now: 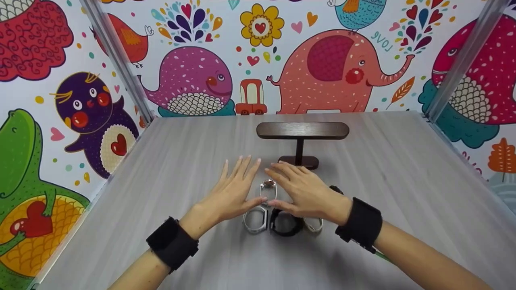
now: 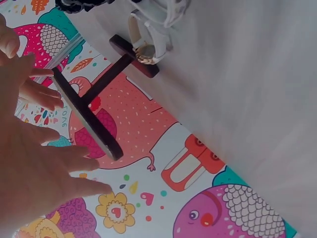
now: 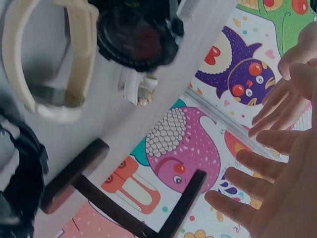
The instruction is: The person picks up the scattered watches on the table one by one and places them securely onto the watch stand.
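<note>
Left hand (image 1: 231, 193) is hovering flat over the surface (image 1: 161, 169), palm down, fingers (image 1: 242, 167) straight and slightly spread, holding nothing; its thumb is lying just beside the silver watch (image 1: 268, 189). Cannot tell whether the palm is touching the surface. The silver watch is sitting between the two hands, about midway between the left and right edges of the surface and towards the near edge. Just nearer the near edge, a grey watch (image 1: 255, 220) is lying beside a black watch (image 1: 286, 223), with a pale-banded watch (image 1: 313, 224) partly hidden under the right hand (image 1: 308, 193). Right hand is also palm down, fingers (image 1: 282, 169) straight and spread, reaching over the silver watch, gripping nothing. Behind the hands, towards the far edge, a dark wooden T-shaped stand (image 1: 302, 137) is standing upright, nothing hanging on it.
</note>
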`<act>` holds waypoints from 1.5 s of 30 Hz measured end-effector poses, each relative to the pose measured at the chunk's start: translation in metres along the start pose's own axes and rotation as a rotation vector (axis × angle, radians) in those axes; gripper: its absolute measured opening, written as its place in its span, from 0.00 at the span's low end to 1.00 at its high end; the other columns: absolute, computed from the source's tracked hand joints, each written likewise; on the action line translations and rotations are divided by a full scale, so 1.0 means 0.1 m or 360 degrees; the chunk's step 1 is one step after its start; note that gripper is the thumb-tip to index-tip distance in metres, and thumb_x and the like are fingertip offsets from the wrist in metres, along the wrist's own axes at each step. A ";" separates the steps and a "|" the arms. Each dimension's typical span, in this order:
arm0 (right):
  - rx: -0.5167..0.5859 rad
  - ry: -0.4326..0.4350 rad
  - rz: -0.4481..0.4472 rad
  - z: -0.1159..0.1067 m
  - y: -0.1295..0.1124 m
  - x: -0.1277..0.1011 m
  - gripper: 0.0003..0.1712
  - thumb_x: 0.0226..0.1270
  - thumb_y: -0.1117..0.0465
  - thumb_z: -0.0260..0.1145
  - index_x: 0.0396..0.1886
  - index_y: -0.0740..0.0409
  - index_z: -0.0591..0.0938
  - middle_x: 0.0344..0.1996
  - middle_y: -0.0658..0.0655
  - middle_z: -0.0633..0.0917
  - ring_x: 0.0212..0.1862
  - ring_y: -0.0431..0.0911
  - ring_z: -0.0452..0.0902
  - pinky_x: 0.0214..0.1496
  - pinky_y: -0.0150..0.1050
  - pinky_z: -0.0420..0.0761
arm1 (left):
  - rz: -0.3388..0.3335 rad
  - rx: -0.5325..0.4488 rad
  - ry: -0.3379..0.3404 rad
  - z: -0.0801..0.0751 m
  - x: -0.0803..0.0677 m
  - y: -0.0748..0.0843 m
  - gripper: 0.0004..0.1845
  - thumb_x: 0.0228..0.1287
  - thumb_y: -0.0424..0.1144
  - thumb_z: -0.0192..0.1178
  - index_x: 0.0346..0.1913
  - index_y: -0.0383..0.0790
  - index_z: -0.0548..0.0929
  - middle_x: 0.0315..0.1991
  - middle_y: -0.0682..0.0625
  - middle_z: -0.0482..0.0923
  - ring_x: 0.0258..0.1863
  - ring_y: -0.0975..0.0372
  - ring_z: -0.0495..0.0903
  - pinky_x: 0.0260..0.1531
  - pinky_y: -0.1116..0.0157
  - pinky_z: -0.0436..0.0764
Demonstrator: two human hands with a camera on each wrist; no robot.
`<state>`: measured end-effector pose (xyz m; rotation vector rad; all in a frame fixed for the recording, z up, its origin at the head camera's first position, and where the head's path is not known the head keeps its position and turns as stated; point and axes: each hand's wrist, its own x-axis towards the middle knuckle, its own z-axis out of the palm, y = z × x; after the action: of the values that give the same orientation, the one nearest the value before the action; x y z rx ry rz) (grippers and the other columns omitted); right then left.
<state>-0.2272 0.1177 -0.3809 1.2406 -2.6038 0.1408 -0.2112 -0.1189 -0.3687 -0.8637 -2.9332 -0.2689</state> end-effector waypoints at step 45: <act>-0.0246 -0.0277 -0.0096 0.61 -0.35 -0.09 0.45 0.68 0.33 0.60 0.73 0.58 0.69 0.64 0.57 0.78 0.70 0.53 0.71 0.69 0.51 0.75 | 0.0061 -0.0072 -0.0171 0.67 -0.31 -0.05 0.49 0.55 0.57 0.72 0.72 0.29 0.66 0.67 0.36 0.72 0.69 0.46 0.70 0.70 0.31 0.60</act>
<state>-0.2058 0.0902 -0.4433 1.3271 -2.6579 -0.1846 -0.1895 -0.1274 -0.4385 -0.9689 -3.0158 -0.2965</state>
